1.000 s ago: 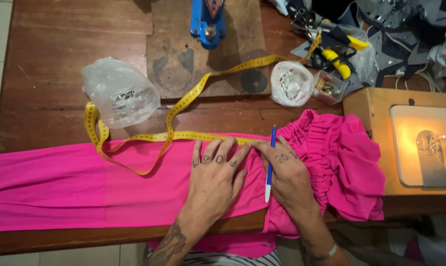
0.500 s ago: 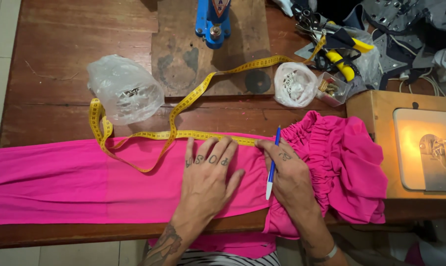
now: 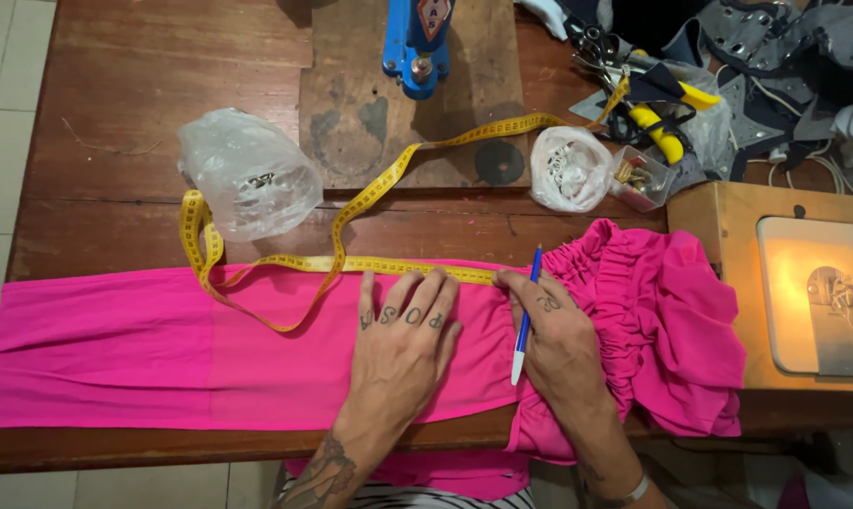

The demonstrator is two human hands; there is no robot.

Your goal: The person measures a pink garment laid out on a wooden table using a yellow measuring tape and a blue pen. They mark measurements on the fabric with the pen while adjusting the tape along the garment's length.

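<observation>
A bright pink garment [image 3: 163, 344] lies stretched along the front of the wooden table [image 3: 115, 123], its gathered waistband [image 3: 624, 292] bunched at the right. My left hand [image 3: 403, 335] presses flat on the fabric, fingers spread, fingertips touching the yellow measuring tape [image 3: 351, 203] that runs along the cloth's top edge. My right hand [image 3: 554, 335] rests on the fabric just right of it, holding a blue and white pen [image 3: 524, 316] with its tip pointing away at the tape's end.
A clear plastic bag [image 3: 247, 174] with small metal parts sits at left. A blue press tool [image 3: 417, 42] stands on a wooden board. A white bag [image 3: 568, 170], a small clear box [image 3: 639, 179], yellow-handled pliers [image 3: 657, 123] and a lit sewing machine bed [image 3: 822, 292] are at right.
Both hands stay on the fabric in nearly the same pose. The view has shifted slightly, so everything sits a little further right and lower in the picture.
</observation>
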